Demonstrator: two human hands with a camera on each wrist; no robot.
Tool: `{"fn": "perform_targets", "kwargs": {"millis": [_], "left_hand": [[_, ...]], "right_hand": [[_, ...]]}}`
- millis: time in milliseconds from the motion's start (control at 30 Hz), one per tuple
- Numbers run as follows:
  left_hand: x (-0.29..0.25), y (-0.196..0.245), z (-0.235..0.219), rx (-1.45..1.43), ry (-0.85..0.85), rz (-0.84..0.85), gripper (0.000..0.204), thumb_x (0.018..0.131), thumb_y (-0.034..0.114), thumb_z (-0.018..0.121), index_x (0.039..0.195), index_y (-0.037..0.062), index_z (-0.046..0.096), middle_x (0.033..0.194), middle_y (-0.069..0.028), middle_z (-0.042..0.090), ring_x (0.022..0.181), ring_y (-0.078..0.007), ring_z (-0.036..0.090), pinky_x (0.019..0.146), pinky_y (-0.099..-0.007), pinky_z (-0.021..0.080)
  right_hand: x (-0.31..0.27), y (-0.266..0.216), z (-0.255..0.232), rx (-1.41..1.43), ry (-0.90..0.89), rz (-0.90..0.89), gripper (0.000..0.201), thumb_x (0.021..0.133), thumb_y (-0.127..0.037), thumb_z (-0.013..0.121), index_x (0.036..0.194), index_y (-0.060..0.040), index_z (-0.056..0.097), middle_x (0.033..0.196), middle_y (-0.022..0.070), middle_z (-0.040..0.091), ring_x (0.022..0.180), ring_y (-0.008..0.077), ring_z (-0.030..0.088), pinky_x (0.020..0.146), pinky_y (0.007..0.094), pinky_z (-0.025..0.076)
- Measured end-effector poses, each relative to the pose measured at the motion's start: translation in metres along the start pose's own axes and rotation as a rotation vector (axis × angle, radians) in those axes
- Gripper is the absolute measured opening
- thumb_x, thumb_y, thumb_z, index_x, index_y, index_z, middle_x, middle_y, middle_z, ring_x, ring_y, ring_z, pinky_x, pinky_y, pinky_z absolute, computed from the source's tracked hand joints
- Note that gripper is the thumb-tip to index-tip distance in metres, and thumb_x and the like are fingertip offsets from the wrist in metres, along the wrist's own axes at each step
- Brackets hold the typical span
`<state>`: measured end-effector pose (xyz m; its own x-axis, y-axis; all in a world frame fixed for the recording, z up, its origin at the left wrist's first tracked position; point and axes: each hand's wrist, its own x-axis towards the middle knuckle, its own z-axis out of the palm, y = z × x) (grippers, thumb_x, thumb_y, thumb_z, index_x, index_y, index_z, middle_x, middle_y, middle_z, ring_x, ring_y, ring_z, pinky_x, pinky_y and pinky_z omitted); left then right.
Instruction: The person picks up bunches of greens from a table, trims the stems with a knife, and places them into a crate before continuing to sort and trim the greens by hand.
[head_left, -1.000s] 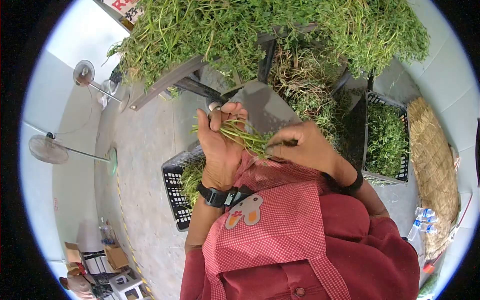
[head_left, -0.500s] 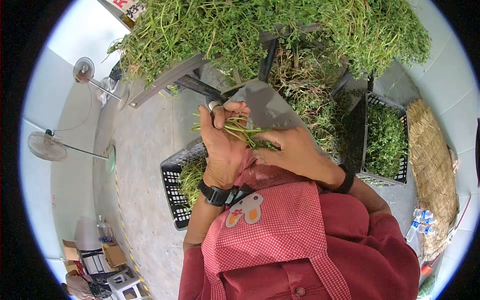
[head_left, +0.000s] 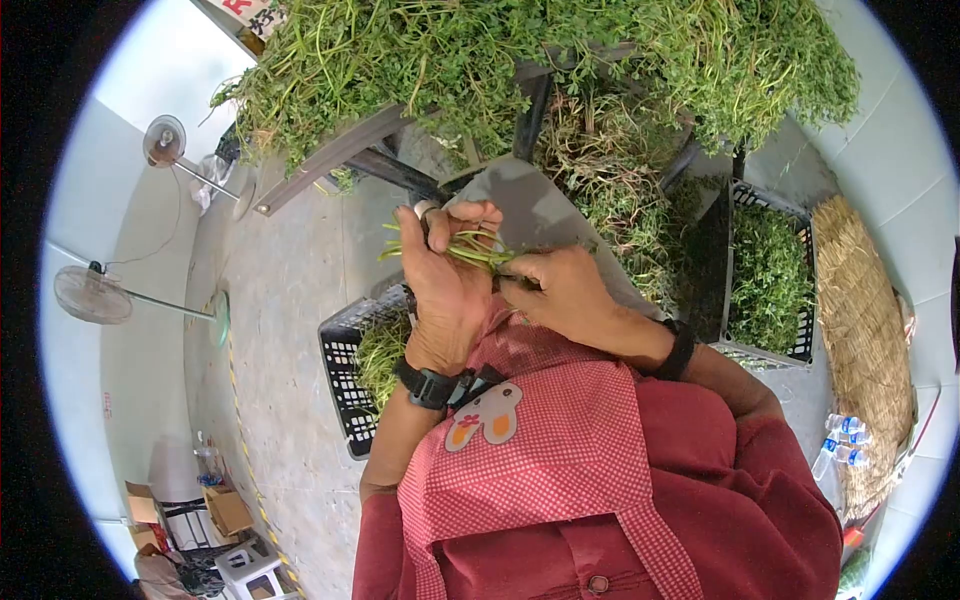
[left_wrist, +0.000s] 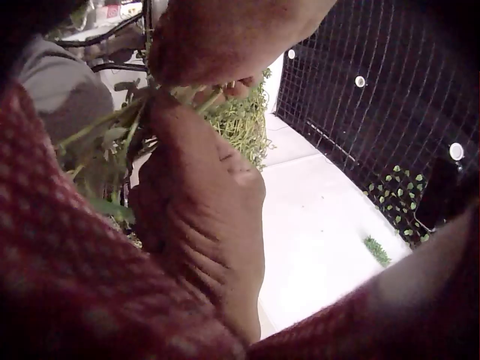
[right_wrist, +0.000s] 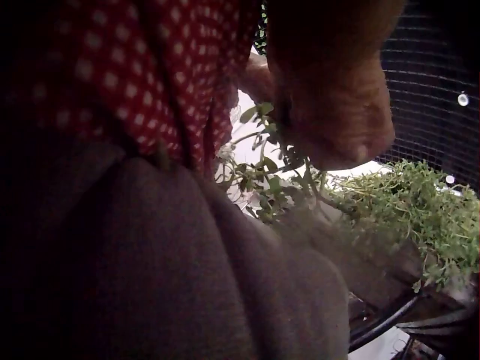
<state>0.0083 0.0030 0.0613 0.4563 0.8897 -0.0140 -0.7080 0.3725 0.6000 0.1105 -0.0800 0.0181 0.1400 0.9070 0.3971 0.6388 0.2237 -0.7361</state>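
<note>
1. The bunch of green stems [head_left: 470, 250] sits right between the two hands, held up in front of the red checked apron [head_left: 560, 440]. Its long axis runs roughly side to side, cut ends sticking out past the left hand [head_left: 445, 290] and leafy tips toward the right hand [head_left: 560, 295].
2. Left hand has its fingers curled round the stems, thumb on top. Right hand pinches the leafy end, knuckles up. Both are touching the bunch, so neither is really nearer.
3. The head view shows the big heap of greens [head_left: 520, 60] on the counter above the bunch and the black crate [head_left: 350, 380] below the left hand.
4. The left wrist view gives the close-up: stems [left_wrist: 112, 131] crossing under the right hand's fingers [left_wrist: 225, 86]. The right wrist view is mostly apron and shadow.
</note>
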Motion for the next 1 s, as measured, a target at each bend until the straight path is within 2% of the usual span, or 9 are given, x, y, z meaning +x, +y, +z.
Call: {"fn": "perform_targets", "kwargs": {"millis": [233, 433, 567, 733, 800, 867, 900, 967, 1000], "left_hand": [[0.002, 0.001, -0.008, -0.076, 0.003, -0.064, 0.054, 0.098, 0.044, 0.032, 0.053, 0.0153, 0.024, 0.052, 0.0037, 0.015, 0.049, -0.0128, 0.014, 0.049, -0.0291, 0.016], [0.002, -0.004, -0.003, -0.060, 0.020, -0.067, 0.053, 0.099, 0.041, 0.029, 0.052, 0.0155, 0.022, 0.050, 0.0031, 0.015, 0.047, -0.0125, 0.014, 0.047, -0.0290, 0.016], [0.000, 0.008, -0.010, -0.144, 0.010, -0.076, 0.052, 0.099, 0.039, 0.028, 0.053, 0.0153, 0.021, 0.051, 0.0028, 0.015, 0.047, -0.0125, 0.013, 0.047, -0.0290, 0.016], [0.008, 0.014, -0.026, -0.365, -0.012, -0.065, 0.051, 0.099, 0.038, 0.028, 0.054, 0.0155, 0.021, 0.051, 0.0029, 0.014, 0.048, -0.0125, 0.012, 0.047, -0.0284, 0.017], [0.009, 0.012, -0.019, -0.357, 0.062, -0.066, 0.051, 0.099, 0.038, 0.028, 0.053, 0.0156, 0.021, 0.051, 0.0029, 0.014, 0.048, -0.0124, 0.012, 0.047, -0.0284, 0.018], [0.009, 0.014, -0.019, -0.343, 0.145, -0.052, 0.051, 0.099, 0.038, 0.028, 0.053, 0.0156, 0.021, 0.051, 0.0029, 0.013, 0.048, -0.0124, 0.012, 0.047, -0.0283, 0.018], [0.008, 0.015, -0.021, -0.350, 0.089, -0.070, 0.052, 0.099, 0.039, 0.028, 0.053, 0.0156, 0.021, 0.051, 0.0031, 0.013, 0.048, -0.0123, 0.013, 0.047, -0.0283, 0.018], [0.006, 0.017, -0.022, -0.353, 0.037, -0.091, 0.052, 0.099, 0.039, 0.029, 0.052, 0.0155, 0.021, 0.050, 0.0033, 0.013, 0.047, -0.0122, 0.013, 0.047, -0.0283, 0.018], [0.006, 0.017, -0.021, -0.347, 0.012, -0.102, 0.053, 0.098, 0.039, 0.029, 0.052, 0.0156, 0.022, 0.049, 0.0034, 0.014, 0.046, -0.0120, 0.013, 0.046, -0.0280, 0.018]], "right_hand": [[0.006, 0.007, 0.002, -0.121, 0.159, -0.043, 0.021, 0.073, -0.024, 0.066, 0.080, -0.0044, 0.065, 0.064, 0.0179, 0.060, 0.061, 0.0369, 0.060, 0.056, 0.0446, 0.048], [0.011, 0.014, -0.002, 0.168, 0.277, 0.084, 0.019, 0.072, -0.019, 0.064, 0.072, -0.0001, 0.061, 0.062, 0.0208, 0.056, 0.057, 0.0382, 0.058, 0.054, 0.0430, 0.047], [0.018, 0.073, -0.025, -0.125, 0.532, 0.139, 0.022, 0.075, -0.020, 0.061, 0.069, 0.0015, 0.060, 0.061, 0.0177, 0.059, 0.058, 0.0329, 0.060, 0.052, 0.0395, 0.045], [0.006, 0.078, -0.081, 1.095, 0.399, 0.721, 0.016, 0.083, -0.019, 0.057, 0.086, -0.0037, 0.056, 0.088, 0.0053, 0.063, 0.074, 0.0174, 0.063, 0.054, 0.0295, 0.042], [-0.007, 0.066, -0.079, 1.233, 0.389, 0.764, 0.014, 0.087, -0.017, 0.051, 0.096, -0.0062, 0.052, 0.098, 0.0081, 0.060, 0.079, 0.0154, 0.062, 0.054, 0.0240, 0.039], [-0.017, 0.065, -0.062, 0.638, 0.260, 0.110, 0.013, 0.090, -0.014, 0.048, 0.099, -0.0038, 0.052, 0.092, 0.0093, 0.061, 0.076, 0.0138, 0.060, 0.050, 0.0200, 0.036], [-0.016, 0.066, -0.065, 0.643, 0.258, 0.108, 0.013, 0.090, -0.014, 0.048, 0.099, -0.0038, 0.052, 0.092, 0.0093, 0.061, 0.076, 0.0138, 0.060, 0.050, 0.0200, 0.036], [-0.006, 0.054, -0.078, 1.440, 0.051, 0.631, 0.017, 0.089, -0.008, 0.051, 0.104, -0.0005, 0.053, 0.088, 0.0095, 0.061, 0.071, 0.0126, 0.058, 0.051, 0.0182, 0.037], [-0.005, 0.056, -0.078, 1.440, 0.052, 0.631, 0.017, 0.089, -0.008, 0.051, 0.104, -0.0005, 0.053, 0.088, 0.0095, 0.061, 0.071, 0.0126, 0.058, 0.051, 0.0182, 0.037]]}}
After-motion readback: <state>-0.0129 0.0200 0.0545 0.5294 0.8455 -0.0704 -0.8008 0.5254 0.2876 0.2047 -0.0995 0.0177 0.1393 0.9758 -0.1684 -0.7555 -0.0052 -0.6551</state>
